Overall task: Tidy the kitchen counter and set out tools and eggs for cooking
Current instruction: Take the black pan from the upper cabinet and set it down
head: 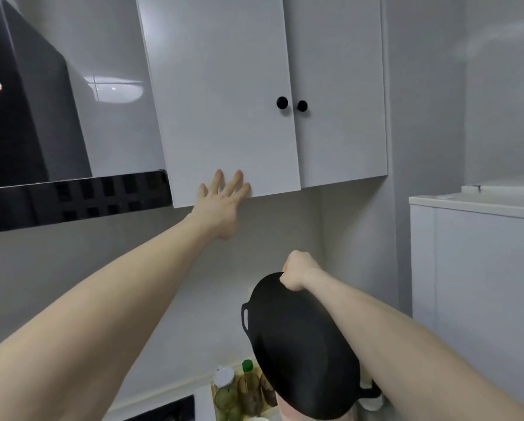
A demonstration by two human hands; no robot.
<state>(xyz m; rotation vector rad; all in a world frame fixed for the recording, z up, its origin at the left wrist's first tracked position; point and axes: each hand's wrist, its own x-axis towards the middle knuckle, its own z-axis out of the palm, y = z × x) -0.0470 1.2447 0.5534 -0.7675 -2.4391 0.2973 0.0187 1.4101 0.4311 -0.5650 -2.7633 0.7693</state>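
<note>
Below the wall cupboard (224, 117), the left hand (221, 205) lies flat, fingers spread, on its door; the right hand (297, 271) grips the rim of a black pan (300, 350), probably heavy, rigid, best held by its side handles.

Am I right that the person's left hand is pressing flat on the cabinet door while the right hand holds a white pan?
Not quite: the pan is black, as the head view shows. The left hand does press on the cabinet door, and the right hand holds the pan.
</note>
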